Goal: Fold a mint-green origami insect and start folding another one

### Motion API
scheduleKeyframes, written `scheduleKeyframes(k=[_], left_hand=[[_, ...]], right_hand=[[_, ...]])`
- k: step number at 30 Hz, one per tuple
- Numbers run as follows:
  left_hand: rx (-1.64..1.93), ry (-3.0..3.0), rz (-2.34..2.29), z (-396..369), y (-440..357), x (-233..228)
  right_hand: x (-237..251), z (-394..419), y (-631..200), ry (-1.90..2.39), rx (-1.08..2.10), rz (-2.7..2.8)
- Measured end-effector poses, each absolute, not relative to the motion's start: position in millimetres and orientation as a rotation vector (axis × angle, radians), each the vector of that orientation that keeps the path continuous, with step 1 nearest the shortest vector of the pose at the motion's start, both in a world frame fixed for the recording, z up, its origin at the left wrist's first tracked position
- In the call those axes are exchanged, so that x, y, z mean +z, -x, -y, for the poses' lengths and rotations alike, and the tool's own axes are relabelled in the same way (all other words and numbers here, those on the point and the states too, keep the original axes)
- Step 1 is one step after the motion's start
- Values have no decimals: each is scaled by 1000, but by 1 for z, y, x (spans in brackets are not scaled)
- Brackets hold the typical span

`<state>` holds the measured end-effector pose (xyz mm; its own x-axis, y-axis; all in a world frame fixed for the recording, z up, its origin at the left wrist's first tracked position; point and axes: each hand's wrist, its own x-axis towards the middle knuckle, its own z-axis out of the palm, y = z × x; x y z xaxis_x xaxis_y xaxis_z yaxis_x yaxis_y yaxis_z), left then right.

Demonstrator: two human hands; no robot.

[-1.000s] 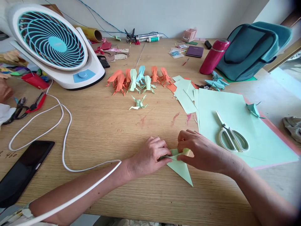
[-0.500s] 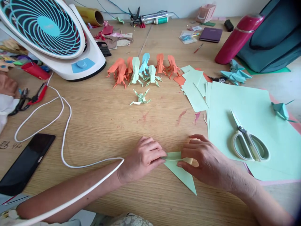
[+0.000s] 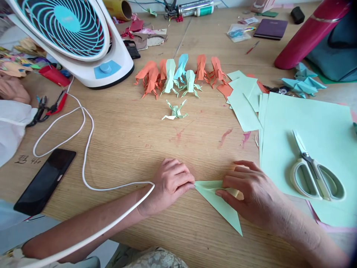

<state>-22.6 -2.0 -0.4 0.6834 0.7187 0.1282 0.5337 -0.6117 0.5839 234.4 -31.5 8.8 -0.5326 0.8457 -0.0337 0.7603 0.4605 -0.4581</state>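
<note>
A light green sheet of paper [image 3: 220,204], folded to a pointed shape, lies on the table between my hands. My left hand [image 3: 173,183] pinches its left tip between thumb and fingers. At the other side my right hand [image 3: 251,188] grips the upper edge, thumb in front and fingers over the fold; part of the paper is hidden under them. Beyond my hands sits a small green origami figure [image 3: 175,111]. Behind it stand several folded figures, among them an orange one [image 3: 201,68], a pale green one [image 3: 169,76] and a blue one [image 3: 182,67].
Scissors [image 3: 315,171] lie on large green sheets [image 3: 279,111] at the right, near cut green pieces [image 3: 245,96]. A white cable [image 3: 90,149] runs over my left forearm. A phone [image 3: 46,182], a fan [image 3: 72,37] and a red flask [image 3: 309,35] surround the work area.
The camera view has shifted, so the table things appear farther right. My left fingers have moved out to the paper's left tip; my right hand keeps its grip.
</note>
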Motion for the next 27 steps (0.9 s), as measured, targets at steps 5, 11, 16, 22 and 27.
scheduleKeyframes(k=[5, 11, 16, 22, 27], left_hand=[[466, -2359, -984, 2, 21, -1], [409, -2325, -1027, 2, 20, 2], [385, -2343, -1017, 2, 20, 2], [416, -2391, -1038, 4, 18, 2], [391, -2435, -1070, 6, 15, 2]], right_hand=[[6, 32, -233, 1390, 553, 2506], [4, 33, -233, 1375, 558, 2449], [3, 34, -232, 1407, 549, 2410], [2, 35, -230, 1433, 525, 2398], [1, 35, -230, 1451, 505, 2400]])
